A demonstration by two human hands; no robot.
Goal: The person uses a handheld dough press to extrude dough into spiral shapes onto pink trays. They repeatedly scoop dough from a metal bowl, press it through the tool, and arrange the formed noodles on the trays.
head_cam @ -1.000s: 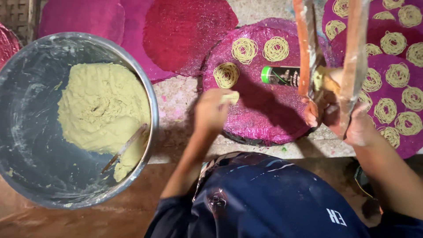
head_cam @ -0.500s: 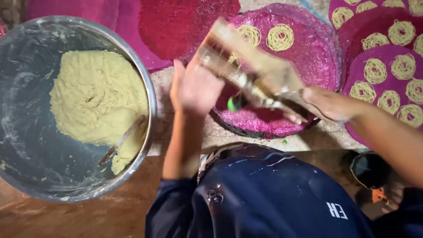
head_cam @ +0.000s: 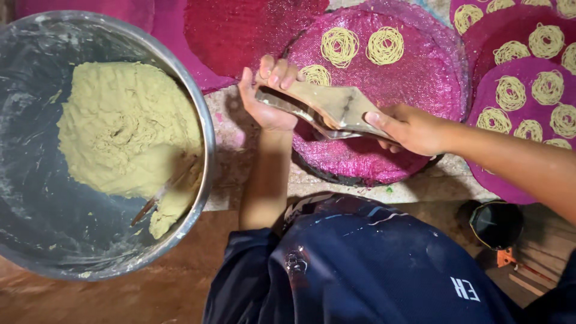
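Both hands hold a wooden dough press [head_cam: 327, 108] level above a round pink woven mat [head_cam: 414, 78]. My left hand [head_cam: 267, 96] grips its left end, fingers curled over the top. My right hand [head_cam: 411, 129] clasps its right end. The mat carries three yellow noodle coils [head_cam: 339, 47] near its far edge. A big steel bowl [head_cam: 198, 108] with a mound of yellowish dough [head_cam: 120, 129] sits to the left of my left arm.
More pink mats with several noodle coils [head_cam: 528, 96] lie at the right, and empty red and pink mats [head_cam: 240, 30] at the back. A metal utensil [head_cam: 162, 195] sticks in the dough. A small dark container [head_cam: 495, 223] sits by my right knee.
The press swung down from upright at the right to lie level over the mat. My left hand moved from the mat's edge onto the press's left end. The view shifted slightly.
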